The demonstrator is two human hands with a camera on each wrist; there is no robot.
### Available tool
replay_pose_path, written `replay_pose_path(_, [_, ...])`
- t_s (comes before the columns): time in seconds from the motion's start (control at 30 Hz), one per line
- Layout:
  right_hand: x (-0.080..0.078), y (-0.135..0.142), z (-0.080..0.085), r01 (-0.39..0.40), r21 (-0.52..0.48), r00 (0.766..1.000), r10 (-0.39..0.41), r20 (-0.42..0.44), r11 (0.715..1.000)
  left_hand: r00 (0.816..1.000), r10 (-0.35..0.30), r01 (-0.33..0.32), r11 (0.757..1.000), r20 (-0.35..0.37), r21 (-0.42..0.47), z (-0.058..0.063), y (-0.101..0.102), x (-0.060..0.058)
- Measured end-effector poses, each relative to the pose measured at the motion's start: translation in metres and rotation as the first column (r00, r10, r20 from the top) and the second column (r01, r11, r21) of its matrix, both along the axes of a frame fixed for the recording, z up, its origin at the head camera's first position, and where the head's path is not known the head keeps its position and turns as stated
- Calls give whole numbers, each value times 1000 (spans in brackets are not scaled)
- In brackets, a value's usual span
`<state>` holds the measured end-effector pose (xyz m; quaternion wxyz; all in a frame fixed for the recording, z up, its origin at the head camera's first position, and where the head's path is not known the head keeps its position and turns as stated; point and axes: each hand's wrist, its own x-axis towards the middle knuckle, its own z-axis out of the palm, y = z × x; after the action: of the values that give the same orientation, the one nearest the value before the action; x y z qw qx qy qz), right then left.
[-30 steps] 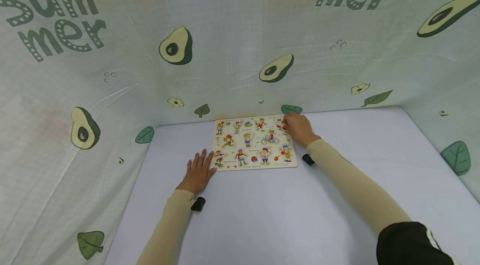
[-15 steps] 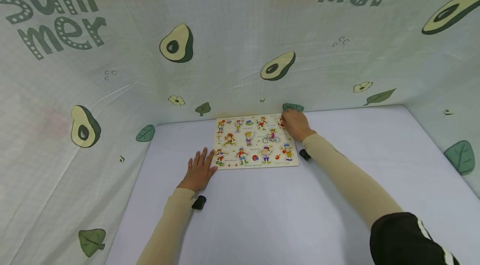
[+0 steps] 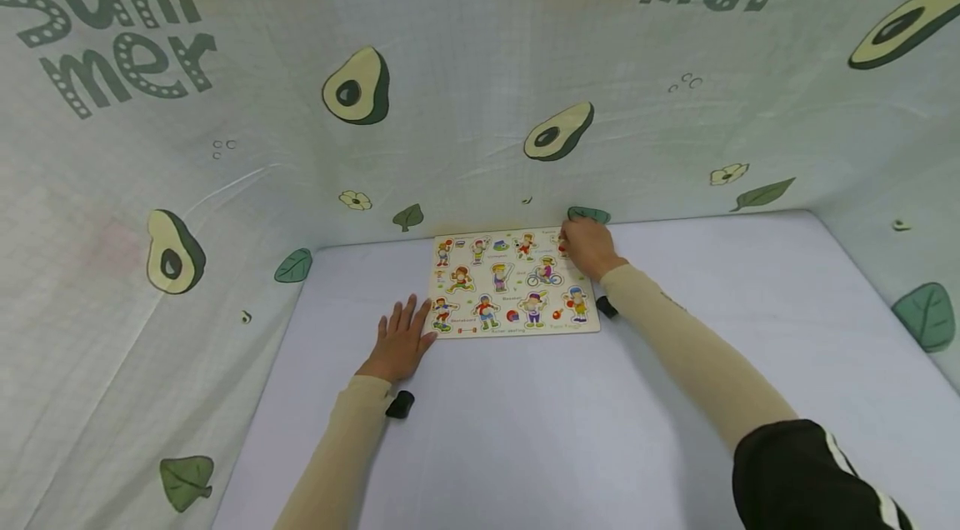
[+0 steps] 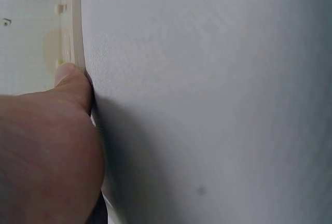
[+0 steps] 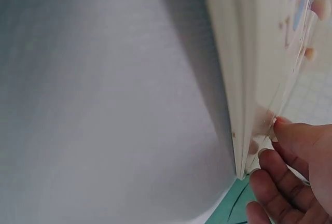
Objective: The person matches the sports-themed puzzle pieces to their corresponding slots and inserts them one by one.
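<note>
A pale wooden peg puzzle board [image 3: 483, 322] lies at the back of the table, filled with colourful pieces of children playing sports. My left hand [image 3: 397, 347] rests spread at the board's left edge; in the left wrist view its thumb [image 4: 70, 81] touches the side of the board. At the far right corner, my right hand [image 3: 590, 248] pinches a puzzle piece [image 3: 562, 245], which is partly hidden by the fingers. In the right wrist view the thumb [image 5: 290, 130] and fingers close in at that piece, low over the board, and their exact grip is partly hidden.
The white table [image 3: 525, 430] stretches toward me in front of the board. A cloth wall [image 3: 450, 97] printed with avocados and leaves rises right behind the board. Small wooden knobs [image 5: 310, 54] stick up from the pieces. A black wrist device [image 3: 401, 405] sits at the left wrist.
My right hand has shifted slightly left over the corner piece, and its forearm has swung a little left. The left hand stays at the board's edge. The head view has tilted slightly.
</note>
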<state>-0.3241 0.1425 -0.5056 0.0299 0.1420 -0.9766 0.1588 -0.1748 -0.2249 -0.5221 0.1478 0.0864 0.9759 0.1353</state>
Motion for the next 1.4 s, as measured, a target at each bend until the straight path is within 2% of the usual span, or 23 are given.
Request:
replay_pose_path(0.27, [7, 5, -1, 11, 13, 1000, -11, -14, 1000, 1000, -11, 11, 1000, 2, 0, -1, 4, -2])
replay_pose_path(0.5, [23, 22, 3, 28, 14, 1000, -29, 0, 999, 1000, -14, 13, 1000, 5, 11, -1, 5, -6])
replay_pose_path(0.6, [31, 34, 3, 32, 16, 999, -31, -30, 999, 1000, -20, 20, 1000, 0, 24, -8, 2, -11])
replay_pose_path(0.73, [46, 50, 1, 35, 7, 995, -34, -93, 999, 1000, -30, 31, 999, -8, 29, -21, -5, -17])
replay_pose_path(0.87, [63, 67, -2, 44, 2, 992, -44, -120, 999, 999, -31, 32, 999, -19, 38, -25, -9, -20])
replay_pose_path(1.03, [85, 86, -5, 54, -13, 988, -55, -145, 998, 999, -31, 31, 999, -14, 16, -22, -10, -22])
replay_pose_path(1.23, [107, 109, -7, 68, -50, 985, -76, -157, 996, 1000, -19, 19, 999, -3, 38, -14, -12, -23])
replay_pose_path(1.4, [120, 125, -8, 67, -59, 985, -76, -158, 996, 1000, -27, 27, 999, 2, 46, -18, -16, -21])
